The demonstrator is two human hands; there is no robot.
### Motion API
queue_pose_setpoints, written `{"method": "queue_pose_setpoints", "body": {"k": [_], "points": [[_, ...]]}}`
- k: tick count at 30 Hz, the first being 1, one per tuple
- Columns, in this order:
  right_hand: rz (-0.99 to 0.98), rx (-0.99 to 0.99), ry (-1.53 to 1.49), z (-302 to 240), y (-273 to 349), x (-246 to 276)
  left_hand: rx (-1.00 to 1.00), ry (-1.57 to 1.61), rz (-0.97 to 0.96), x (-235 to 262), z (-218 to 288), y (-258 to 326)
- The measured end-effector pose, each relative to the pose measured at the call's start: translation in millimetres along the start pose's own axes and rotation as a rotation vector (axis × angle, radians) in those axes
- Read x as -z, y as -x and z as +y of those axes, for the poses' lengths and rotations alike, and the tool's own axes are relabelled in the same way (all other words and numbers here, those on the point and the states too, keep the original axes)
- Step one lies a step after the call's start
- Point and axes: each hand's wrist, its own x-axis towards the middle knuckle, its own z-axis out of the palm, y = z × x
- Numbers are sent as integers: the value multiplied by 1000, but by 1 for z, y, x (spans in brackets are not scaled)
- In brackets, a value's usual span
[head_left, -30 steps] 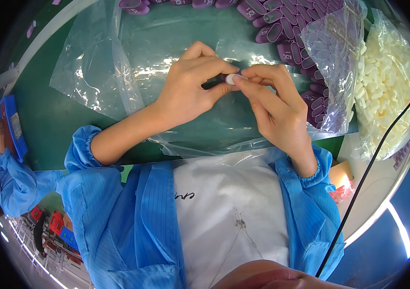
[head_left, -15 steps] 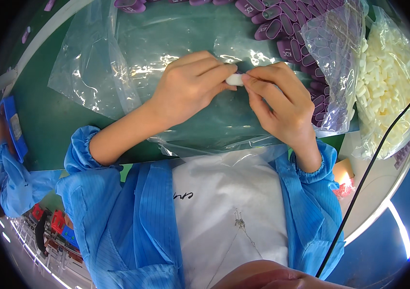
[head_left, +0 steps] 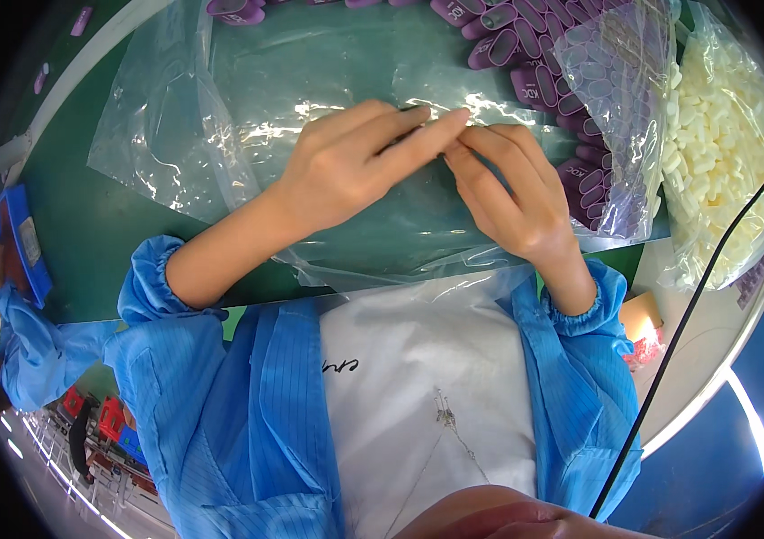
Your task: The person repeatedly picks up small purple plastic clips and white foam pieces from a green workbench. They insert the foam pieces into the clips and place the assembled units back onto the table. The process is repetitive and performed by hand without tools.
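Note:
My left hand (head_left: 332,175) and my right hand (head_left: 516,193) meet over the clear plastic sheet (head_left: 310,81) on the green table. The left fingers curl round a small object; only a dark sliver of it shows between them. With thumb and fingers pinched together, my right hand touches the left fingertips, and whatever it grips is hidden. To the right of my hands lie many purple oval-ended casings (head_left: 539,85), some under a clear plastic bag (head_left: 620,99).
A clear bag of small white pieces (head_left: 719,135) stands at the far right. A black cable (head_left: 696,287) runs down in front of it. At the left are a blue tray (head_left: 27,242) and another person's blue sleeve (head_left: 49,355).
The white piece between my fingertips has gone out of sight behind the fingers. My left index finger has stretched across toward the right fingertips. Both hands stay in nearly the same place.

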Motion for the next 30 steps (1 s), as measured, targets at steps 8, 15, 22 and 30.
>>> {"method": "queue_pose_setpoints", "body": {"k": [8, 15, 22, 30], "points": [[45, 3, 12, -1, 2, -7, -127, -153, -33, 2, 3, 5], [64, -167, -174, -7, 2, -4, 26, 30, -103, 6, 7, 0], [95, -293, -210, -7, 2, 4, 108, 161, -106, 13, 1, -9], [410, -1146, 393, 34, 118, 162, 257, -460, 132, 156, -119, -38]]}}
